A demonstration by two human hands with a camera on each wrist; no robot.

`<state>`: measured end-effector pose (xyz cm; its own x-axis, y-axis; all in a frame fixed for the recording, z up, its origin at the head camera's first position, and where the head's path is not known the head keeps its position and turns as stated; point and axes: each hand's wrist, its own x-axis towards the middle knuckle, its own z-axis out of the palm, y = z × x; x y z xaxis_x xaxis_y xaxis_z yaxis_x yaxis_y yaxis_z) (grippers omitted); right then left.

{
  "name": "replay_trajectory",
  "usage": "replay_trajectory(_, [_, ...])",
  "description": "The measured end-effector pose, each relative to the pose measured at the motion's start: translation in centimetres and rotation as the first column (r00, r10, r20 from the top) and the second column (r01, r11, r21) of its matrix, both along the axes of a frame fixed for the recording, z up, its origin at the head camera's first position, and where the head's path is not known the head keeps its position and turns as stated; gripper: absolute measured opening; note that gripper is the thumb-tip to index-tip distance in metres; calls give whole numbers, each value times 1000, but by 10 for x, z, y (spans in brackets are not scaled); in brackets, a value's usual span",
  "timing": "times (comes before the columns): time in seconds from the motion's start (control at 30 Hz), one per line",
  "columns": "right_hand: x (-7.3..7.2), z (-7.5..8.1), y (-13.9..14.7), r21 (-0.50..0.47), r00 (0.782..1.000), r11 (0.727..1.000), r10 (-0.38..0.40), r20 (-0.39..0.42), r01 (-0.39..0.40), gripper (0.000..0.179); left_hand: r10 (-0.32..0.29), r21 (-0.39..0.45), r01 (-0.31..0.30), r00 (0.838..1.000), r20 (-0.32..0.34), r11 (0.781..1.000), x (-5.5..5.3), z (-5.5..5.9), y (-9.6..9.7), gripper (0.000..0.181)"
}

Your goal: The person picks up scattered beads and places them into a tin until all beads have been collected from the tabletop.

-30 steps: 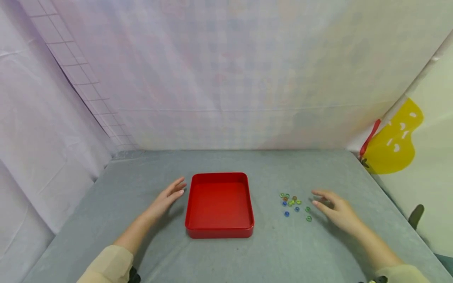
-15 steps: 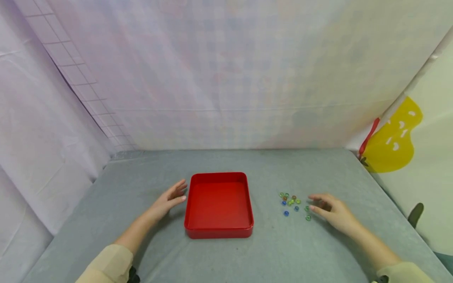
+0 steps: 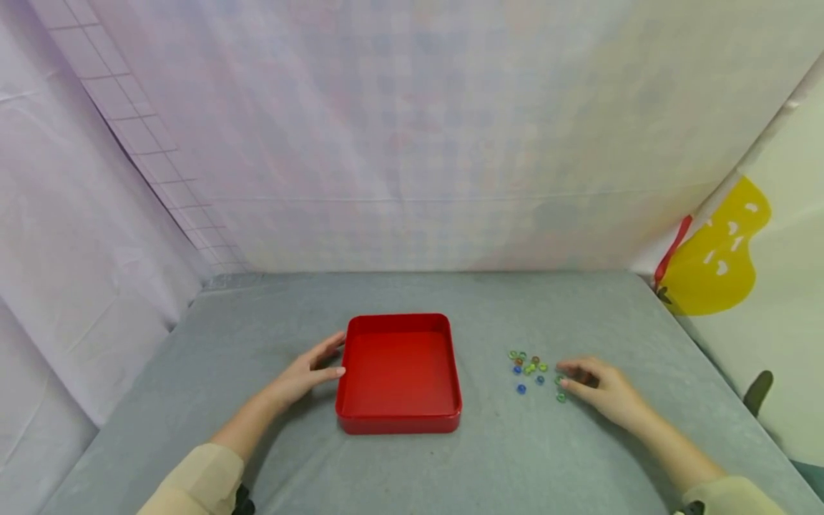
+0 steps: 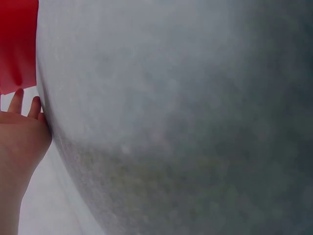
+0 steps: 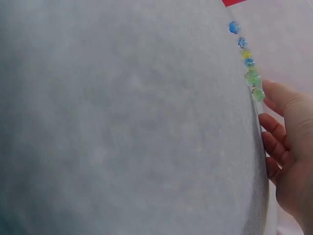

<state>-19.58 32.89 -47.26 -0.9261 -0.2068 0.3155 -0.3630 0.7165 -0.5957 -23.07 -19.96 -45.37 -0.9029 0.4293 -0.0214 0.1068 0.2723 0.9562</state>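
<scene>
A red square tray (image 3: 399, 426) stands on the grey cloth-covered table, its inside bare. My left hand (image 3: 302, 375) is at its left wall, fingers extended and fingertips right at the rim; the left wrist view shows the fingers just below the red tray (image 4: 17, 54). To the right of the tray lie several small glass marbles (image 3: 530, 369), green, blue, yellow-green and amber. My right hand (image 3: 605, 390) is low at their right edge, fingers loosely bent. Its thumb and index tips are beside a green marble (image 3: 558, 380). In the right wrist view a green marble (image 5: 258, 94) appears at these fingertips.
The grey table (image 3: 489, 465) reaches to a pale checked curtain (image 3: 412, 143) at the back. White cloth hangs at the left. On the right side is a pale sheet with a yellow pear shape (image 3: 721, 265).
My left hand has moved right until its fingertips are at the tray's rim. My right hand has shifted slightly left to the nearest green marbles. Tray and marbles stay put.
</scene>
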Motion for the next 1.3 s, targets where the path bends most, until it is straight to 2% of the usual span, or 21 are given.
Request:
replay_trajectory(0.23, [0, 0, 0, 35, 1000, 999, 4, -1, -4, 24, -29, -12, 29, 1000, 10, 1000, 1, 1, 0, 68])
replay_trajectory(0.57, [-1, 0, -1, 76, 999, 997, 12, -31, -10, 21, -34, -17, 35, 999, 28, 999, 2, 3, 0, 69])
replay_trajectory(0.83, [-2, 1, -1, 104, 1000, 995, -4, 21, 2, 19, -35, -6, 36, 999, 36, 999, 0, 1, 0, 69])
replay_trajectory(0.97, [-3, 1, 0, 99, 1000, 995, -3, 20, 1, 18, -28, -10, 28, 998, 51, 1000, 0, 2, 0, 69])
replay_trajectory(1.3, [-2, 3, 1, 67, 1000, 998, 16, -2, -16, 16, -56, -38, 60, 995, 85, 997, -1, 6, -1, 70])
